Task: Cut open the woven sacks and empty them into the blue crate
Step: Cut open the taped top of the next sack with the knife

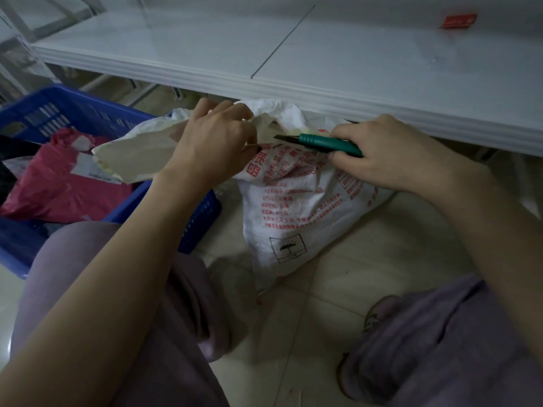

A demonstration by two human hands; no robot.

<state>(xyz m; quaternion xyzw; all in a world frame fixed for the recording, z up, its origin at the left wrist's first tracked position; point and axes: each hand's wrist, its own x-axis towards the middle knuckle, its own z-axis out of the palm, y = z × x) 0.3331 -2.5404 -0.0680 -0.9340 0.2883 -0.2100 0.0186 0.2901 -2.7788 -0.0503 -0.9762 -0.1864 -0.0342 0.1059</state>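
Fingers (349, 131) of the right hand (390, 155) curl round the green knife (326, 141), its blade pointing left at the edge of the sack (293, 207) that the left hand (211, 142) pinches, just beside.

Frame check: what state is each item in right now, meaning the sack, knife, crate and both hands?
White woven sack with red print: standing on the floor, top partly open, flap pulled toward the crate.
Green-handled utility knife: blade extended, aimed at the sack's top.
Blue plastic crate: already holds a pink plastic parcel.
Left hand: pinches the sack's flap.
Right hand: grips the knife.
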